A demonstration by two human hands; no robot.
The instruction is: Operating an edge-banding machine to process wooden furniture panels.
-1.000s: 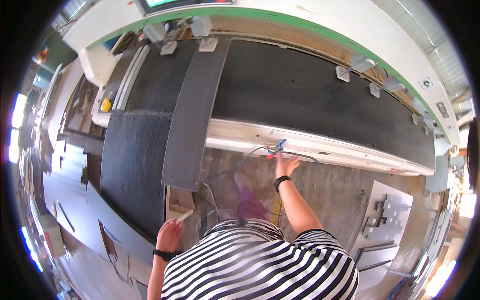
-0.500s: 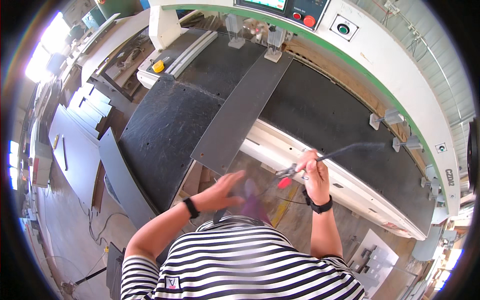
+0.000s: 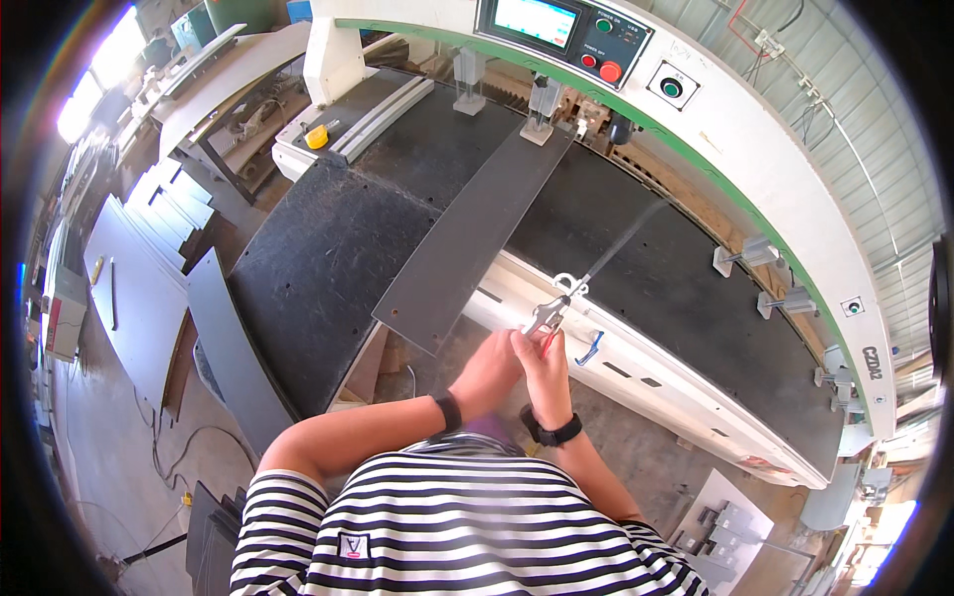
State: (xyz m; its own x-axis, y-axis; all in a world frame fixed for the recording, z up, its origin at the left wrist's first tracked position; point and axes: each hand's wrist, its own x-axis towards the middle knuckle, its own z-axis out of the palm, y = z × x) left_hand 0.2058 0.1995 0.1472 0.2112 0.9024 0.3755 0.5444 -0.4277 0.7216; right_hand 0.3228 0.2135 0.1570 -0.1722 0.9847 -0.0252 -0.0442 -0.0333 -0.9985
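My right hand (image 3: 545, 366) grips a metal air gun (image 3: 550, 316) with a red trigger, held in front of the machine's white front rail (image 3: 636, 372). A thin dark nozzle or hose (image 3: 621, 248) runs from the gun up and right over the black machine bed (image 3: 318, 268). My left hand (image 3: 487, 370) is curled against the right hand at the gun's handle. Both wrists wear black bands. A long dark grey panel (image 3: 477, 233) lies slanted across the bed just left of my hands, its near end overhanging the rail.
A control panel (image 3: 561, 30) with a screen and red and green buttons sits on the machine's white arch. Grey panels (image 3: 139, 288) lean and lie stacked at the left. A blue hook (image 3: 591, 348) hangs on the rail. Cables (image 3: 179, 447) trail on the floor.
My left hand came up from low on the left and joined the right hand at the air gun. The right hand kept hold of the gun.
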